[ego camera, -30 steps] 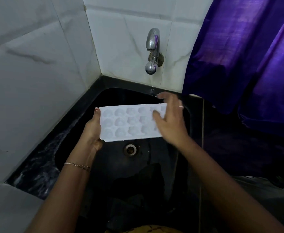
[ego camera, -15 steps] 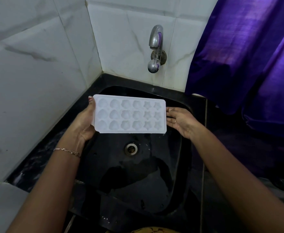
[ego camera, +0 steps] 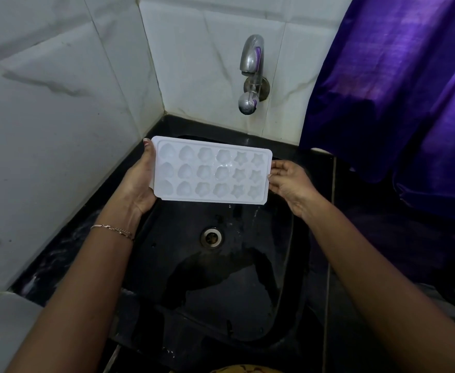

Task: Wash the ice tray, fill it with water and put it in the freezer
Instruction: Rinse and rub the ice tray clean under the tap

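Note:
A white ice tray with heart, flower and star moulds is held flat, cavities up, over the black sink. My left hand grips its left short edge, thumb on the far corner. At the right short edge my right hand holds it with the fingertips. A chrome tap sticks out of the wall above and behind the tray; no stream of water shows. A few drops hang under the tray's near edge.
White marble-look tiles form the left wall and back wall. A purple curtain hangs at the right over the dark counter. The drain lies below the tray, with a wet patch on the sink floor.
My right hand came off the top of the tray and took its right edge. The tray's cavities are now uncovered, and it sits a little farther back toward the tap.

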Demonstrator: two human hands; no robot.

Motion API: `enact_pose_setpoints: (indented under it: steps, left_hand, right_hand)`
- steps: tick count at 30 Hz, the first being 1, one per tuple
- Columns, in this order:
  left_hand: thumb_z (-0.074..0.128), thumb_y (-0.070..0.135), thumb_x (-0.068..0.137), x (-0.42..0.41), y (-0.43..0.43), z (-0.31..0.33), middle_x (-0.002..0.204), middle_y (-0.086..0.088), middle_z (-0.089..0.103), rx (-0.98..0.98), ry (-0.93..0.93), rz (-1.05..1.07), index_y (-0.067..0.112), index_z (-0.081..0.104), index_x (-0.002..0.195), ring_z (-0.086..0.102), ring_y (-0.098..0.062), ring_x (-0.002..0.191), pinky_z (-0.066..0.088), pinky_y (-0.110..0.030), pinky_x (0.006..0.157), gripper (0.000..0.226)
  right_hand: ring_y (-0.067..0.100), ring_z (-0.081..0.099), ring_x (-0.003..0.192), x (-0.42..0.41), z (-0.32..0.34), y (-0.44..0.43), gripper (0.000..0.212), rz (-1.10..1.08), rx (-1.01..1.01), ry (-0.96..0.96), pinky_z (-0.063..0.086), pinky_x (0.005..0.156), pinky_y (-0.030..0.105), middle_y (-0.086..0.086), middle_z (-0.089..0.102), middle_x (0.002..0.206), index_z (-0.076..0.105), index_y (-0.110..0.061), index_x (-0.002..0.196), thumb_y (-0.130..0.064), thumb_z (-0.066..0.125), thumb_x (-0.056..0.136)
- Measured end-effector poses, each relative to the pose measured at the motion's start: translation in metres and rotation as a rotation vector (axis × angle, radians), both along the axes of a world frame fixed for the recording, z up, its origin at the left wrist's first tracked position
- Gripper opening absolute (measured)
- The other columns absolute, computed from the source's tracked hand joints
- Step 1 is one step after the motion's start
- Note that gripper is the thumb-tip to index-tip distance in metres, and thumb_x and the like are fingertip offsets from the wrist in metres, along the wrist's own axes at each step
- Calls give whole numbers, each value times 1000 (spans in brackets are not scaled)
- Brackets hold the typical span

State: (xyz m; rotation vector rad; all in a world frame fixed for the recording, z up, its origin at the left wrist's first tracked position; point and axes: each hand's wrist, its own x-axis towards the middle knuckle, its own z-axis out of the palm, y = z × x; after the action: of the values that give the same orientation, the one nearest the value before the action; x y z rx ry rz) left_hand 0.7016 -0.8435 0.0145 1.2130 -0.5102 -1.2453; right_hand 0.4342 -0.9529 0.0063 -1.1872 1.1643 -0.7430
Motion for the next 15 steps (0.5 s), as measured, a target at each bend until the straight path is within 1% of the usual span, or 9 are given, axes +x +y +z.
enact_pose_setpoints:
  steps: [3,7,9,11,13,15]
  left_hand:
    - [36,71,88,2,-3,0,130,-10,63,-22,1,-23,18,56,134,61,-31,117,47,-53,96,74]
    - [36,74,86,3,-6,2,131,-9,62,-53,-27,-37,18,56,134,60,-29,119,47,-49,96,76]
    - [35,73,87,3,-7,3,130,-9,62,-80,-40,-28,17,56,134,60,-28,120,48,-48,95,76]
    - [35,72,87,3,-7,5,130,-9,62,-108,-65,-19,16,55,134,60,-28,120,49,-48,95,77]
    - [37,72,84,2,-7,8,130,-10,62,-139,-101,-11,14,55,134,60,-28,120,51,-48,94,79]
    - [40,69,83,2,-7,10,130,-12,62,-169,-143,8,11,55,133,60,-28,120,52,-48,93,78]
  right_hand:
    - [17,67,95,0,-1,0,28,-24,-39,29,56,85,31,4,68,97,58,-11,110,5,59,88]
    - [16,67,92,-1,-1,-1,31,-35,-104,34,55,81,30,2,68,96,57,-12,113,6,59,87]
    - [14,66,89,-1,1,-1,33,-39,-136,29,55,78,28,2,67,96,56,-10,115,7,58,87]
    - [14,66,91,-1,2,-2,34,-43,-169,33,55,78,26,5,67,99,55,-8,118,7,57,87]
    - [14,65,93,-1,3,-2,35,-49,-195,42,53,76,24,7,66,102,54,-8,119,7,57,87]
    - [13,64,92,-1,3,-2,34,-58,-218,45,52,76,23,7,66,101,53,-8,118,7,57,88]
